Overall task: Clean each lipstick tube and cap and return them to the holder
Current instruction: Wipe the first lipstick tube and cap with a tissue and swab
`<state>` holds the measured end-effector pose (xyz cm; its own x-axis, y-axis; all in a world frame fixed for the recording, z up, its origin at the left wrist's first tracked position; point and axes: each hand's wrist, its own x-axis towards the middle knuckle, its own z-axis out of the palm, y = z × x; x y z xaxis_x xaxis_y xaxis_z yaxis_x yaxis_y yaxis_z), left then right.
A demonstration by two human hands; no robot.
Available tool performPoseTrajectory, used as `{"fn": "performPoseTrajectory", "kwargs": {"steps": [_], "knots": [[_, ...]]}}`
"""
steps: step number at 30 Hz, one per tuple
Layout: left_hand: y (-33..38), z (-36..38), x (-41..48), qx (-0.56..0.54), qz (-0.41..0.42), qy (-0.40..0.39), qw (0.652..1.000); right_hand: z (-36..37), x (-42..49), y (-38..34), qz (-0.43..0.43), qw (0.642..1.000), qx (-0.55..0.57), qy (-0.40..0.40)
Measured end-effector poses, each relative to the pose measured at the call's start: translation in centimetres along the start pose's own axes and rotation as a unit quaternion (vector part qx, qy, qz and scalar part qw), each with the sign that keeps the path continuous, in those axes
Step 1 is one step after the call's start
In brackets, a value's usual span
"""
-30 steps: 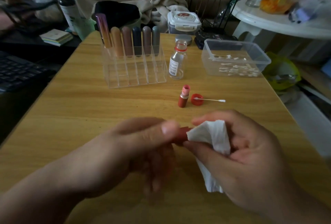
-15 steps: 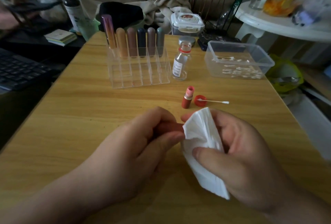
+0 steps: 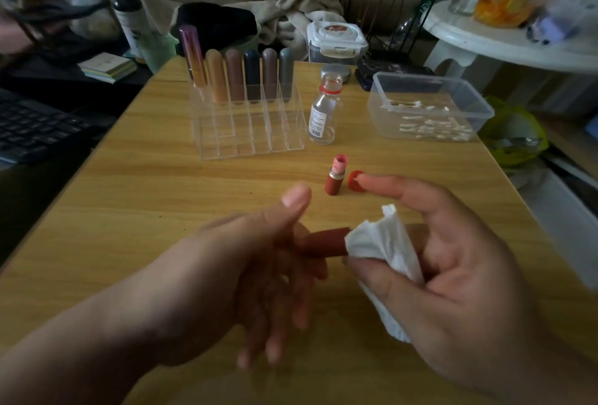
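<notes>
My left hand [image 3: 239, 278] holds a red-brown lipstick cap [image 3: 323, 243] across its fingers, thumb lifted off it. My right hand [image 3: 459, 272] pinches a white tissue [image 3: 385, 249] under its thumb against the cap's open end, index finger stretched out. The uncapped lipstick tube [image 3: 335, 176], pink tip up, stands on the wooden table beyond my hands. The clear acrylic holder [image 3: 249, 136] sits further back, with several capped lipsticks [image 3: 236, 74] in its rear row and its front slots bare.
A small red bottle cap [image 3: 354, 180] lies beside the tube, under my index fingertip. An open glass bottle [image 3: 322, 113] stands right of the holder. A clear tub of cotton swabs [image 3: 430, 110] is at back right. A keyboard [image 3: 32, 126] lies off the left edge.
My left thumb has lifted off the cap, exposing it. My right index finger has straightened toward the red bottle cap, and the tissue is bunched at the cap's end.
</notes>
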<state>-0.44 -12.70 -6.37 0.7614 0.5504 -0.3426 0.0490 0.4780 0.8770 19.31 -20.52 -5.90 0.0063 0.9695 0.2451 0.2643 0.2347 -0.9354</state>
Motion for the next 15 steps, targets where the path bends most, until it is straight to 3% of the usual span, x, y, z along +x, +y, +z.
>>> {"fn": "performPoseTrajectory", "kwargs": {"steps": [2,4,8,11,12,15], "knots": [[-0.3,0.5,0.0,-0.053,-0.043,-0.022,0.997,0.2,-0.3,0.2,-0.049,0.997,-0.051,-0.015],[-0.4,1.2,-0.2,-0.074,-0.02,-0.014,0.997,0.3,-0.3,0.1,-0.07,0.994,-0.081,-0.025],[-0.7,1.9,0.1,-0.019,0.1,0.073,0.992,0.9,0.1,-0.3,0.015,1.0,0.007,-0.02],[-1.6,1.3,0.0,0.097,0.166,0.148,0.97,1.0,0.7,-0.5,0.091,0.989,0.097,-0.056],[-1.9,0.9,-0.2,0.188,0.201,0.169,0.946,0.9,1.0,-0.4,0.121,0.981,0.132,-0.07],[-2.2,-0.3,-0.8,0.485,0.322,0.188,0.791,0.4,1.2,0.0,0.205,0.944,0.242,-0.088]]}}
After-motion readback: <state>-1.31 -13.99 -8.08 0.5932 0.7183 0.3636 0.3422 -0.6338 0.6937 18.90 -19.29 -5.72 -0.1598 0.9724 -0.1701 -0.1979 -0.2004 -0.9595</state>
